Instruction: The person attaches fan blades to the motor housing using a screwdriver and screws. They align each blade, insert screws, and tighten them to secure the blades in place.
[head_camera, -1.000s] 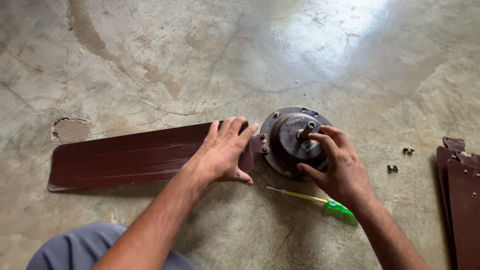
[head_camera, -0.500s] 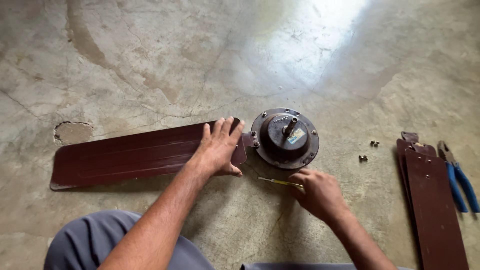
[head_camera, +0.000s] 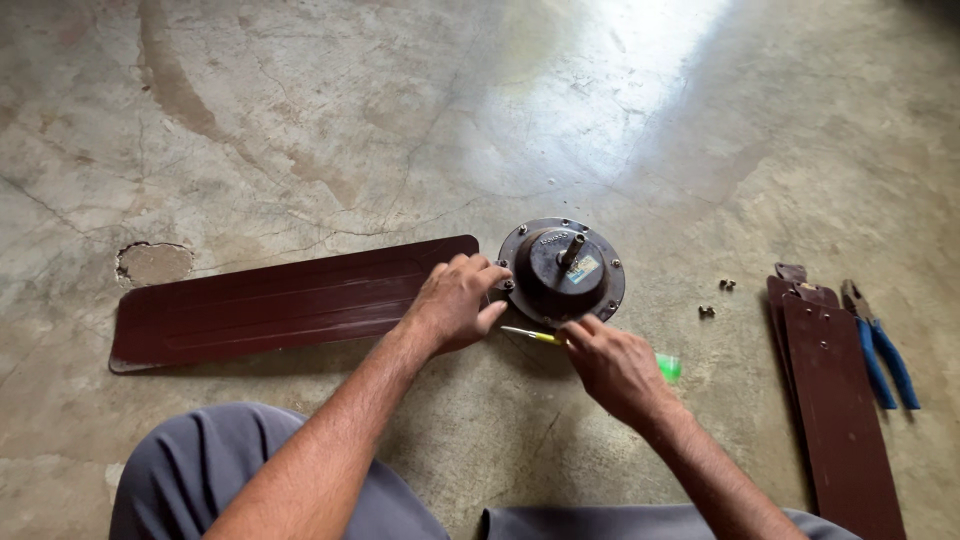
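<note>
A brown ceiling fan blade (head_camera: 290, 300) lies flat on the cracked concrete floor (head_camera: 300, 130), its long axis running left to right, rising slightly toward the right, where its narrow end meets the round fan motor (head_camera: 562, 270). The left hand (head_camera: 455, 302) rests on that joint, fingers curled together. The right hand (head_camera: 612, 368) pinches a screwdriver (head_camera: 540, 336) — yellow shaft pointing left, green handle — just below the motor. A small blue-and-yellow rectangular label sits on the motor's top. Near the right edge lie loose screws (head_camera: 716, 298), stacked blades (head_camera: 830, 390) and blue-handled pliers (head_camera: 880, 345).
</note>
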